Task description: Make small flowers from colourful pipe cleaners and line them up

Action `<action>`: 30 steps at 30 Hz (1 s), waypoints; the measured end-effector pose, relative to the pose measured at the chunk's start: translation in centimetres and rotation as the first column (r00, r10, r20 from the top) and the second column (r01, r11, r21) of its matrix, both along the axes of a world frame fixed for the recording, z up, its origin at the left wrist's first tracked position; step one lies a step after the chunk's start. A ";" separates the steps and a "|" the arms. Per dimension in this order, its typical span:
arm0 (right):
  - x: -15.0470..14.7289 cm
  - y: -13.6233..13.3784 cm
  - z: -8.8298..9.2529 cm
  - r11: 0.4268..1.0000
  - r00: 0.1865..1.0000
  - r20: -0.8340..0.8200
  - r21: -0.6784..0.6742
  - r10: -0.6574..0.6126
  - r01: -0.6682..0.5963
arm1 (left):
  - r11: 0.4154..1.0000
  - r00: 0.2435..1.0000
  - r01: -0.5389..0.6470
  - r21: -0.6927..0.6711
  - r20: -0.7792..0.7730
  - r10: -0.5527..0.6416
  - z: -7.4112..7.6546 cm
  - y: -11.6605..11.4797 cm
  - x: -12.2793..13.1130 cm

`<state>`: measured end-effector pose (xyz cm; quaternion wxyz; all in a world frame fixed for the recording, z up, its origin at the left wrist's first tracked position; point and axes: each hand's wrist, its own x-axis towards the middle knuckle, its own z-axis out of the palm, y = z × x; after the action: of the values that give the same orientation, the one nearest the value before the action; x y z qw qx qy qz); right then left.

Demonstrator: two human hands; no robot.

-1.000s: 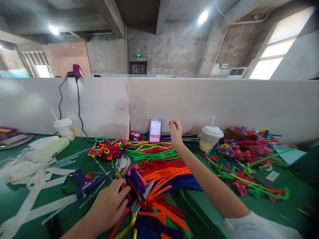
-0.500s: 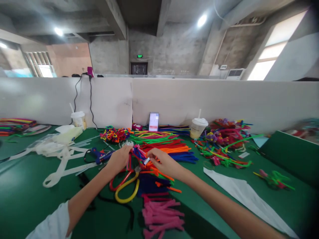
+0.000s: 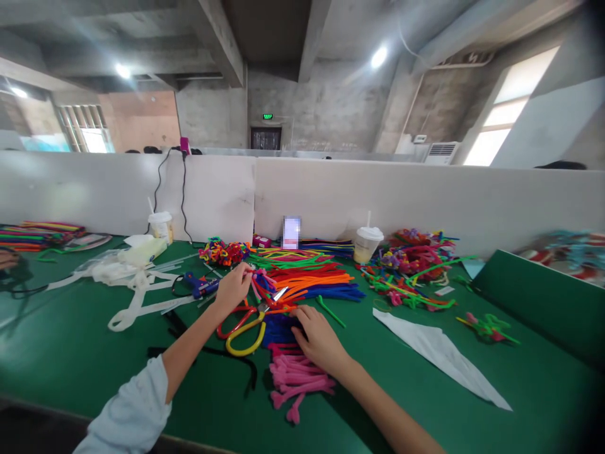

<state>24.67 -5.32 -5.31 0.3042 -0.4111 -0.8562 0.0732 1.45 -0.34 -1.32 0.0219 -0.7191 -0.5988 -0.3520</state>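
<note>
Head view: the left hand pinches a fuzzy blue-and-pink pipe-cleaner tuft above red-and-yellow-handled steel scissors; the right hand, apart and open, presses dark blue pipe cleaners flat, holding them steady.

A lidded cup and blurred phone stand by a white partition.

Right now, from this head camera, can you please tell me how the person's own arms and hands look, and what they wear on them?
The left hand and the right hand are bare, without gloves, and no watch or bracelet shows on either forearm. The left arm wears a loose, pale blue-white cloth sleeve that stops near the elbow. No sleeve shows on the right forearm in this view.
</note>
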 end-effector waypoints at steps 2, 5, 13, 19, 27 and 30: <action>0.1 0.1 -0.1 1.000 0.997 0.073 0.009 0.005 -0.005 | 0.997 0.997 -0.073 -0.021 -0.034 0.072 0.0 -0.2 -0.2; 0.2 -0.1 -0.1 1.000 0.996 0.090 0.010 0.002 -0.002 | 0.992 0.988 -0.129 -0.010 -0.090 0.128 0.1 -0.4 -0.3; 0.5 -0.2 -0.3 0.993 0.997 -0.062 0.106 -0.051 0.057 | 0.970 0.896 -0.242 -0.001 -0.384 0.223 0.2 -0.7 -0.7; 0.8 0.7 -1.1 0.995 0.994 0.069 0.064 -0.079 0.075 | 0.977 0.858 -0.213 0.018 -0.474 0.196 0.1 -0.9 -0.6; 1.3 1.8 -1.3 0.962 0.957 0.128 0.127 -0.259 0.243 | 0.999 0.871 0.033 0.015 -0.491 -0.021 0.5 -2.7 1.7; 1.3 2.0 -1.4 0.964 0.965 0.108 0.139 -0.241 0.225 | 0.971 0.829 0.227 -0.077 -0.508 -0.234 -0.2 -3.5 3.3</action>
<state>25.99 -3.30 -6.74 0.2821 -0.4928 -0.8220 -0.0428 4.79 -3.81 -1.52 0.1334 -0.8537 -0.4824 -0.1439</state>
